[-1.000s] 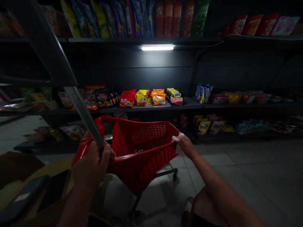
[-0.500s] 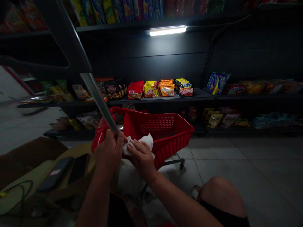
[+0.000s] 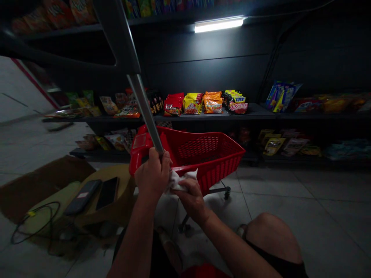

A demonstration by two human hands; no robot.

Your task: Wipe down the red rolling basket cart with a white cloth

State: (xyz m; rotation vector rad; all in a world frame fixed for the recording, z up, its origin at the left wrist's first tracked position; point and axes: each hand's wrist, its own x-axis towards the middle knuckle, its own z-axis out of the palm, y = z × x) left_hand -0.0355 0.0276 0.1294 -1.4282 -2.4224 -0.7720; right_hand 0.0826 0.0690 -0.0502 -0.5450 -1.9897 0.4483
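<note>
My left hand is wrapped round a grey metal pole, which slants up to the left. At its top the pole runs into a dark plastic part with a branching arm, partly cut off by the frame. My right hand pinches a crumpled white cloth, perhaps tissue, just below and right of my left hand. The cloth lies close to the pole's lower end, which my left hand hides. Behind both hands stands a small red shopping cart.
Snack packets line the dark shelf beyond the cart, under a lit tube. On the left, a phone, a dark device and a black cable lie on a stool-like surface. My bare knee is at lower right.
The scene has shifted right in view as my head turned left. My right hand, earlier flatter over the cloth, now curls round it from below, beside my left hand. My left hand keeps hold of the pole.
</note>
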